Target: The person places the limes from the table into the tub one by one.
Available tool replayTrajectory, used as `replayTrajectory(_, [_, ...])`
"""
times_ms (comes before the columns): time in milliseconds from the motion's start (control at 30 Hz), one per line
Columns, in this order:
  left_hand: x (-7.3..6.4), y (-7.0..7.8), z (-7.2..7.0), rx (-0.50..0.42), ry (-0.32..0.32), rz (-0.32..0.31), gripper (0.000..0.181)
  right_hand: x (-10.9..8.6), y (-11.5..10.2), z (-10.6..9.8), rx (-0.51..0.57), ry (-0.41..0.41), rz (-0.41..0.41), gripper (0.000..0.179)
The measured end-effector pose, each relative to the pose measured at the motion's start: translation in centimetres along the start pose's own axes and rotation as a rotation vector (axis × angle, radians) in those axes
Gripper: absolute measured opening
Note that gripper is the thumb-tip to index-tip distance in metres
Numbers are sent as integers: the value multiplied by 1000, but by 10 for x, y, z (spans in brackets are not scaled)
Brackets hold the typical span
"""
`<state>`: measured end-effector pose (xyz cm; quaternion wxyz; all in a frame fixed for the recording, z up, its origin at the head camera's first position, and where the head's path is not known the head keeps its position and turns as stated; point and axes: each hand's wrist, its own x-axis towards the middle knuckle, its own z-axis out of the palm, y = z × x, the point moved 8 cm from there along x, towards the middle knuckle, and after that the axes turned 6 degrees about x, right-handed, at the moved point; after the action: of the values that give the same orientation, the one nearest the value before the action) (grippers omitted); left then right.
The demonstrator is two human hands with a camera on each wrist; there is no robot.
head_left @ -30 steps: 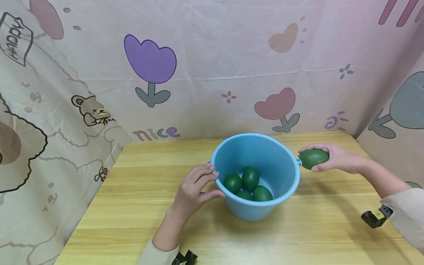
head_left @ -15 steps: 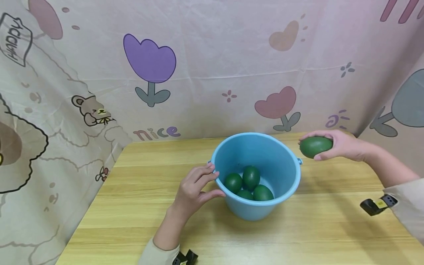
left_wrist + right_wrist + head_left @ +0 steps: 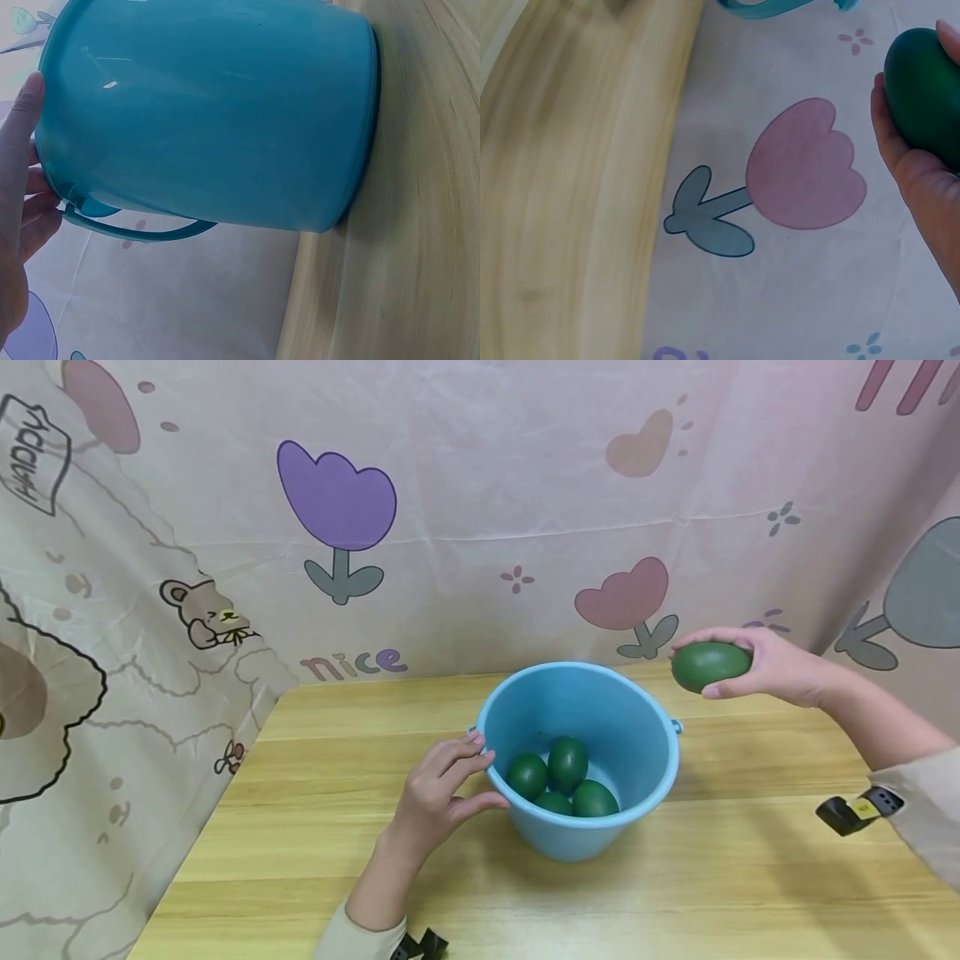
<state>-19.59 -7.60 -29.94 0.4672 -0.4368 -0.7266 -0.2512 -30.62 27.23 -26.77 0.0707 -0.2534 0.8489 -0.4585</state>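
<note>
A light blue bucket (image 3: 566, 842) stands upright on the wooden table, and several dark green avocados (image 3: 567, 764) lie at its bottom. My left hand (image 3: 442, 785) holds the bucket's left rim, the thumb along the near side and the fingertips at the handle joint. In the left wrist view, the bucket's handle (image 3: 142, 234) hangs down along its far side. My right hand (image 3: 780, 668) grips another avocado (image 3: 708, 666) in the air, behind and to the right of the bucket, higher than its rim. The right wrist view shows this avocado (image 3: 926, 97) between thumb and fingers.
The wooden table (image 3: 300, 827) extends around the bucket on all sides. A printed cloth (image 3: 465, 485) with flowers and hearts hangs right behind the table's back edge and along both sides.
My right hand has lifted the avocado upward from beside the bucket's right rim. The left hand and the bucket have stayed in place.
</note>
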Motion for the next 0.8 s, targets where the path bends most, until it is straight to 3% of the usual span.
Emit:
replayTrajectory(333, [0, 1, 0, -1, 11, 9, 51, 7, -19, 4, -23, 14, 79, 57])
replayTrajectory(800, [0, 1, 0, -8, 19, 12, 49, 18, -58, 29, 28, -21, -95, 58])
